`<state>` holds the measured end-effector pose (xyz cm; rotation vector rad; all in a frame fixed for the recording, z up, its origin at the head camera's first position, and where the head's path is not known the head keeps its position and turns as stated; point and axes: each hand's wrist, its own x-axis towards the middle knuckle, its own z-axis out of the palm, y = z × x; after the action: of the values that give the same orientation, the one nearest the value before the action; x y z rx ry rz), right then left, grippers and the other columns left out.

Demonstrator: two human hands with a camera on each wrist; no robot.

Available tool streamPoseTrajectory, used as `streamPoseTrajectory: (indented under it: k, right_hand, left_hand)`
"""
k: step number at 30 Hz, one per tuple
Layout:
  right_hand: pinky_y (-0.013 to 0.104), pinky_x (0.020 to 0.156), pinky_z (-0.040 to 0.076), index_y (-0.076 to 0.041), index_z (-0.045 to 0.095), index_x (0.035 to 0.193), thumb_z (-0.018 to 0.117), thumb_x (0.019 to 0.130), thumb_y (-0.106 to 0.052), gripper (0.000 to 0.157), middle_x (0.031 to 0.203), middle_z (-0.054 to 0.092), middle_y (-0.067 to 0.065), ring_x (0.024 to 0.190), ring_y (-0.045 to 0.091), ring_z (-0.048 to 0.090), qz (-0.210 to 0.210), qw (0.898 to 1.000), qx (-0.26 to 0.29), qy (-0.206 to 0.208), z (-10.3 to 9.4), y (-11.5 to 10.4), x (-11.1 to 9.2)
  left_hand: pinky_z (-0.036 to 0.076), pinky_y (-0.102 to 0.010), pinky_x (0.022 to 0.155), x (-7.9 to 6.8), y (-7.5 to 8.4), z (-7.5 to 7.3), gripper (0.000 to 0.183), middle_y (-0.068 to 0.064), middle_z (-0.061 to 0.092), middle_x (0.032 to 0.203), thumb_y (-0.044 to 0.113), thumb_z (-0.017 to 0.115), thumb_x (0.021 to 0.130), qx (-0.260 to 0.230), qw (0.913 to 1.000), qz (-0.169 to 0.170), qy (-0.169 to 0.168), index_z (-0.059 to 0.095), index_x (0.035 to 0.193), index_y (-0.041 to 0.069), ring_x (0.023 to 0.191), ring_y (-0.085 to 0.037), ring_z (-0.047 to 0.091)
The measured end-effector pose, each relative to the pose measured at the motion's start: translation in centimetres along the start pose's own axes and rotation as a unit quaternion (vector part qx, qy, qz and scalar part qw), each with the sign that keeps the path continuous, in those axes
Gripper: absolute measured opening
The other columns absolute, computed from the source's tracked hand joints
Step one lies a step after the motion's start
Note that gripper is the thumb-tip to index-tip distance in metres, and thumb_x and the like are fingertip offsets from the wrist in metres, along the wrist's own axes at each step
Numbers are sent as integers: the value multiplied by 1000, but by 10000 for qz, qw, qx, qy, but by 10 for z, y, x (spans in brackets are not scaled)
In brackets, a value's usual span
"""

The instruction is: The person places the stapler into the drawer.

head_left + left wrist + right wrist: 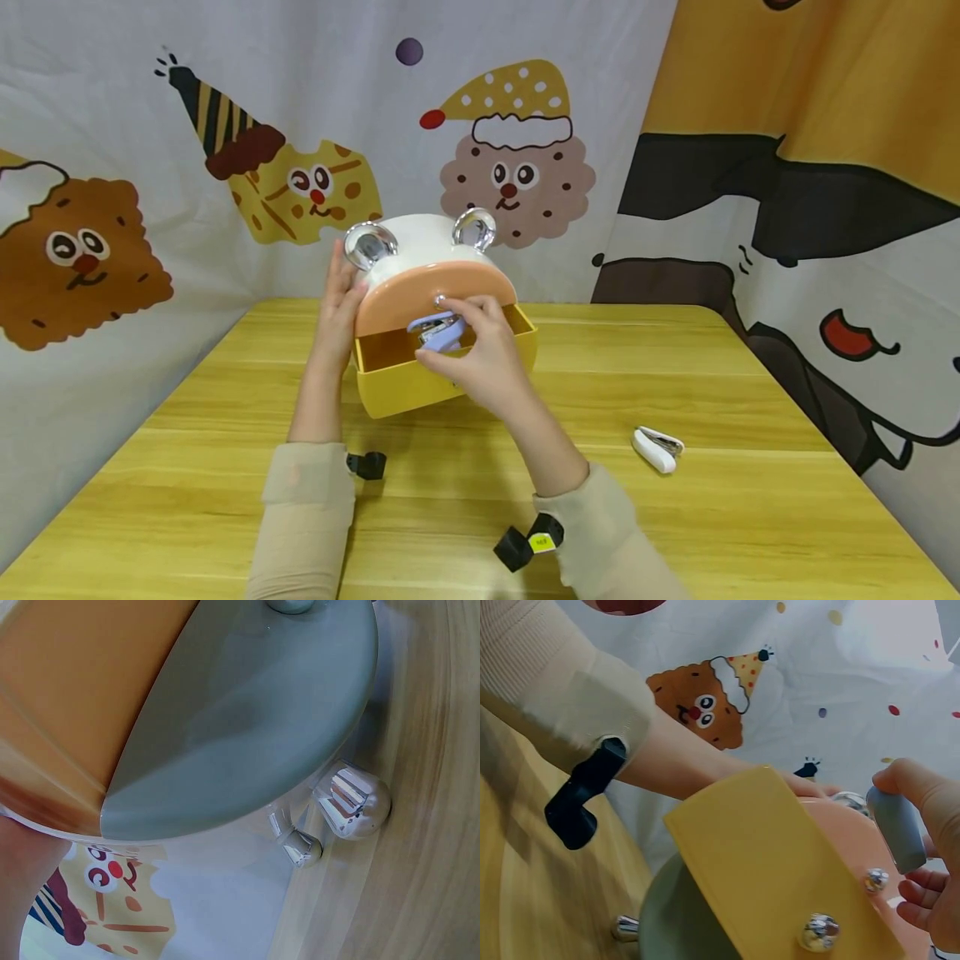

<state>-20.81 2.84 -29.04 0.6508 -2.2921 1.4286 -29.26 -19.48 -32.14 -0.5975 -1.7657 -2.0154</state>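
Observation:
A desktop drawer box with a white top [423, 237], two silver ears and a peach upper front [405, 292] stands on the table. Its yellow drawer [412, 387] is pulled out. My left hand [337, 312] rests along the box's left side with its fingers extended. Over the open drawer, my right hand [487, 354] pinches a small purple stapler [444, 332] between thumb and fingers. The same stapler [896, 829] looks greyish in the right wrist view, close to the peach front. Below the drawer, the left wrist view shows a grey-green lower front [247, 742].
A white stapler [657, 450] lies on the wooden table [750, 517], right of the right forearm. Silver feet [352, 802] hold the box up. Behind the table hangs a curtain [315, 50] with cartoon prints. Black camera mounts [367, 465] sit at both wrists.

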Motion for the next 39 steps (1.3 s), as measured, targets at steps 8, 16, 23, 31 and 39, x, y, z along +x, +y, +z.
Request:
streamPoseTrajectory:
  k: [8, 16, 23, 31, 39]
  right_hand:
    - [36, 80, 51, -7, 59, 129, 85, 72, -26, 65, 115, 46, 6, 100, 19, 47, -120, 9999, -76, 26, 20, 0, 3]
    - [29, 90, 46, -6, 60, 128, 85, 71, -32, 67, 116, 47, 7, 109, 20, 45, -289, 9978, -574, 182, 37, 2, 3]
    - [31, 92, 44, -4, 62, 125, 86, 69, -36, 69, 114, 49, 9, 108, 21, 45, -491, 9929, -937, 542, 46, 4, 4]
    - [34, 88, 42, -5, 62, 127, 85, 69, -43, 73, 113, 52, 8, 104, 21, 48, -418, 9868, -1456, 566, 51, 0, 2]
    - [36, 88, 40, -10, 61, 129, 81, 71, -49, 73, 115, 53, 5, 103, 20, 48, -388, 9837, -1681, 509, 53, 2, 0]
  left_hand:
    - [28, -40, 109, 0, 0, 0, 66, -14, 32, 149, 12, 42, 100, 40, 10000, -26, 2, 11, 155, 29, 133, -28, 33]
    - [29, -41, 109, -1, 2, 0, 66, -12, 32, 150, 14, 43, 100, 100, 9999, -102, 37, 12, 154, 33, 133, -29, 34]
    - [28, -43, 109, -1, 2, 0, 67, -14, 30, 151, 15, 44, 100, 171, 9998, -112, 22, 11, 155, 33, 134, -29, 32]
    - [30, -42, 108, -1, 2, 0, 67, -14, 32, 149, 14, 43, 100, 154, 9999, -32, 8, 9, 155, 30, 133, -29, 34]
    - [31, -43, 107, -1, 0, -1, 66, -14, 33, 148, 14, 43, 100, 149, 9999, -22, 6, 10, 155, 30, 131, -29, 35]
